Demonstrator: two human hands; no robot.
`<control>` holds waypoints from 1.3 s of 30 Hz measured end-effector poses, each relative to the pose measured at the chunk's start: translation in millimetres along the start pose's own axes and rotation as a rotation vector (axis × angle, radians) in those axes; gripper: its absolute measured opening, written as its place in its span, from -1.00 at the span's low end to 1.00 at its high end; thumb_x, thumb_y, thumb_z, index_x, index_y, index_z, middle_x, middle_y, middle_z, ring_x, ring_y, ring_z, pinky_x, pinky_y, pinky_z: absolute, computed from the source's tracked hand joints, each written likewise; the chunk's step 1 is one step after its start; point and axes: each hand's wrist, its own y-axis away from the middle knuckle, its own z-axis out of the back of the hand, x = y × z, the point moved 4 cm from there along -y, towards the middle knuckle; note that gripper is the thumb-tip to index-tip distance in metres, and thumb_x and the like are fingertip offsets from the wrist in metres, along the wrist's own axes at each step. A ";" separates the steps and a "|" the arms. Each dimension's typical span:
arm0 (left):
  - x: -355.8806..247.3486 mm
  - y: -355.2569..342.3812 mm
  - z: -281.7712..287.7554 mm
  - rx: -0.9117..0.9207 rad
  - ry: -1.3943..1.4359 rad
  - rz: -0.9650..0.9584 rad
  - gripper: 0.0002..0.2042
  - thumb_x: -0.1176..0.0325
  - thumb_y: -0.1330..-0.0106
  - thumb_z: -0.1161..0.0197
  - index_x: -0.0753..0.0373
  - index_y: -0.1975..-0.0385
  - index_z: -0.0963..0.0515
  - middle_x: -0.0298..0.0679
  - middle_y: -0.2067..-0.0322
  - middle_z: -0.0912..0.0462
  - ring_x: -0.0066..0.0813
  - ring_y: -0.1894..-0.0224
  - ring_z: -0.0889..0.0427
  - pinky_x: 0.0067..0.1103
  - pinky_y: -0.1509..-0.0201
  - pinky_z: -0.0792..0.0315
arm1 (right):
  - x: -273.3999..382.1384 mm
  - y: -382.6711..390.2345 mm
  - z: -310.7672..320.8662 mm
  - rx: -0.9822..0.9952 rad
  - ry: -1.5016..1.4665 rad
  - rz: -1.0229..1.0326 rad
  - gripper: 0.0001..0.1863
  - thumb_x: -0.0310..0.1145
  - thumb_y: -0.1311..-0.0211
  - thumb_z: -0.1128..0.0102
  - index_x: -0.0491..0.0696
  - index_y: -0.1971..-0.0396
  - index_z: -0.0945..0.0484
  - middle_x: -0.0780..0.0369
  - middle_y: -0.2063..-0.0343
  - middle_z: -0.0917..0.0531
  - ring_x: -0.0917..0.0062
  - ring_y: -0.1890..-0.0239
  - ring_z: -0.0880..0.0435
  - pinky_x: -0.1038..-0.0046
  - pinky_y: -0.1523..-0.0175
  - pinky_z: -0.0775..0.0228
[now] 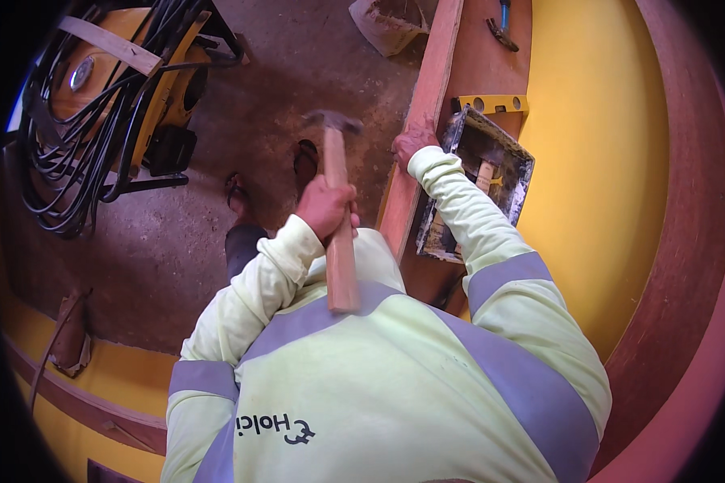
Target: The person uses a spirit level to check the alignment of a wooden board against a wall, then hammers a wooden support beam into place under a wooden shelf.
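Left hand (328, 208) wrapped round hammer (342, 270) mid-handle, good hold; stiff, head-heavy, I'd judge; right hand (416, 146) on plank (439, 64), grip unclear

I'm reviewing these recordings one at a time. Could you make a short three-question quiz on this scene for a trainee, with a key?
1. Which hand holds the wooden-handled hammer?

2. Multiple choice: which of these is the yellow level nearest to?
a) the black cables
b) the tray
c) the pale sack

3. True or false: the right hand is inside the tray.

Key
1. The left hand; its fingers are closed around the handle.
2. b; the level lies across the tray's far end.
3. False; that hand is at the edge of the long wooden board, beside the tray.
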 end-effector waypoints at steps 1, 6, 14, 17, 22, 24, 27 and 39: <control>-5.7 2.1 2.7 -0.042 0.022 -0.075 -0.88 0.42 -0.21 -0.05 0.31 0.41 -0.28 -0.19 0.59 -0.43 -0.42 0.67 -0.49 -0.42 0.66 -0.49 | 0.0 0.2 -1.3 0.002 -0.003 0.002 -0.82 -0.29 -0.06 -0.08 0.12 0.41 -0.67 0.24 0.33 -0.69 0.33 0.01 -0.55 -0.07 -0.36 0.31; 22.0 -16.0 -13.0 0.035 -0.070 -0.024 -0.87 0.41 -0.18 -0.09 0.34 0.46 -0.34 -0.15 0.63 -0.45 -0.38 0.71 -0.49 -0.40 0.66 -0.50 | 2.2 -3.5 -1.3 0.007 0.044 -0.014 -0.83 -0.29 -0.06 -0.09 0.13 0.42 -0.67 0.26 0.33 -0.69 0.38 -0.02 -0.52 -0.05 -0.36 0.28; 2.8 10.2 -7.8 -0.134 0.193 -0.014 -0.86 0.41 -0.19 -0.09 0.30 0.37 -0.30 -0.19 0.56 -0.43 -0.40 0.65 -0.50 -0.39 0.64 -0.50 | 0.4 4.0 -1.5 0.004 0.019 -0.009 -0.84 -0.24 -0.05 -0.11 0.16 0.42 -0.67 0.29 0.30 -0.68 0.42 -0.03 -0.48 -0.03 -0.36 0.26; 27.4 -9.2 -6.6 -0.170 0.225 -0.019 -0.86 0.40 -0.21 -0.08 0.30 0.35 -0.30 -0.19 0.55 -0.44 -0.40 0.65 -0.49 -0.38 0.64 -0.49 | -0.3 1.6 -5.1 -0.067 0.010 -0.008 -0.85 -0.24 -0.03 -0.11 0.17 0.46 -0.67 0.27 0.34 -0.69 0.41 0.01 -0.50 -0.02 -0.34 0.23; 46.0 -10.4 -18.1 0.210 -0.146 0.044 -0.86 0.36 -0.24 -0.08 0.27 0.34 -0.31 -0.18 0.54 -0.45 -0.40 0.62 -0.50 -0.40 0.62 -0.51 | -6.9 -0.7 -20.8 -0.133 0.032 0.009 -0.87 -0.23 0.00 -0.13 0.15 0.54 -0.67 0.24 0.44 -0.68 0.33 0.06 -0.53 -0.09 -0.29 0.19; 29.2 5.3 -15.0 0.087 0.095 0.179 -0.85 0.36 -0.24 -0.08 0.22 0.29 -0.30 -0.19 0.53 -0.44 -0.40 0.62 -0.50 -0.41 0.61 -0.50 | -5.6 -4.6 -10.8 -0.032 0.028 0.027 -0.84 -0.20 0.04 -0.18 0.14 0.45 -0.67 0.25 0.38 -0.67 0.28 -0.01 -0.49 -0.12 -0.30 0.20; 13.5 12.2 3.2 0.007 0.163 0.087 -0.82 0.36 -0.24 -0.08 0.20 0.24 -0.27 -0.20 0.52 -0.43 -0.40 0.62 -0.48 -0.42 0.62 -0.50 | -0.8 0.9 12.1 0.053 0.007 0.059 -0.77 -0.17 0.08 -0.23 0.12 0.39 -0.68 0.23 0.15 -0.63 0.32 -0.11 -0.40 -0.13 -0.30 0.19; 0.0 -2.2 22.7 0.168 0.155 0.109 -0.84 0.37 -0.26 -0.08 0.19 0.27 -0.24 -0.21 0.50 -0.43 -0.44 0.61 -0.50 -0.42 0.60 -0.51 | -63.8 -38.0 37.3 -0.114 -0.178 -0.806 0.03 -0.15 0.08 -0.32 0.22 -0.38 0.14 -0.06 -0.22 -0.16 -0.01 -0.16 -0.34 0.05 -0.41 0.33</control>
